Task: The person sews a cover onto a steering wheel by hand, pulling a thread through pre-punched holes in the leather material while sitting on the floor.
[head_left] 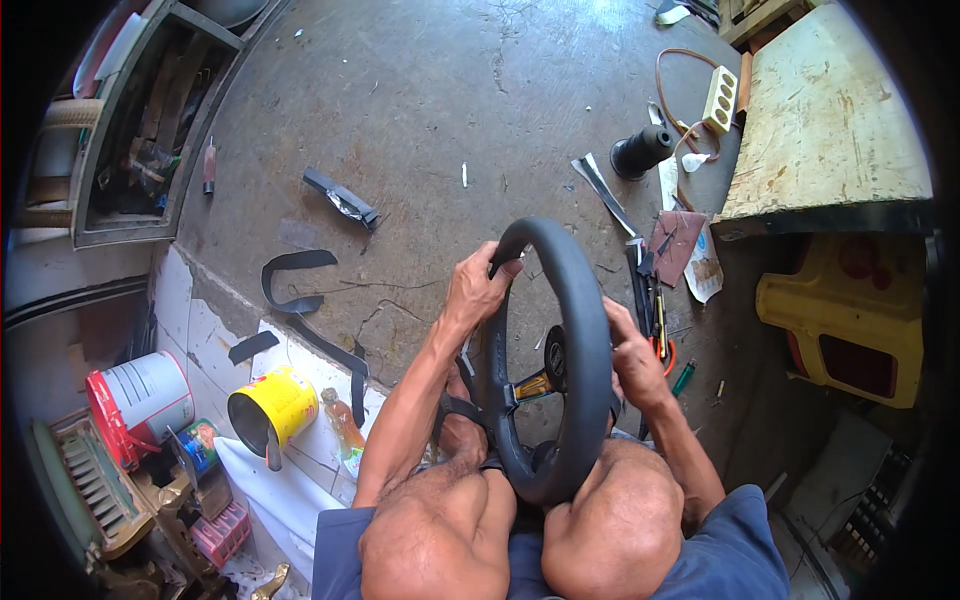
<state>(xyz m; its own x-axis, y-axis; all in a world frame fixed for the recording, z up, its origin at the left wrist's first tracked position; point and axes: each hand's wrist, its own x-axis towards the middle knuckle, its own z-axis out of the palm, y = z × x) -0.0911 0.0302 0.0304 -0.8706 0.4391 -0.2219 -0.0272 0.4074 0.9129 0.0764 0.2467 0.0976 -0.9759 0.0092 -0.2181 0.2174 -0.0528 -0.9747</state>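
The left forearm [408,415] reaches farther forward than the right forearm [697,455], both outside the bent knees [620,510]; left grip [478,287] curled, right grip [640,365] flexed, partly hidden.

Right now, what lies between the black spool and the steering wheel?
In the head view, a dark strip with pale edging lies on the floor between the black spool and the steering wheel.

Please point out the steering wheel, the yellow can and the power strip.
Steering wheel [588,350], head view: right side of the rim.
Yellow can [296,401], head view: outer wall.
Power strip [720,98], head view: socket face.
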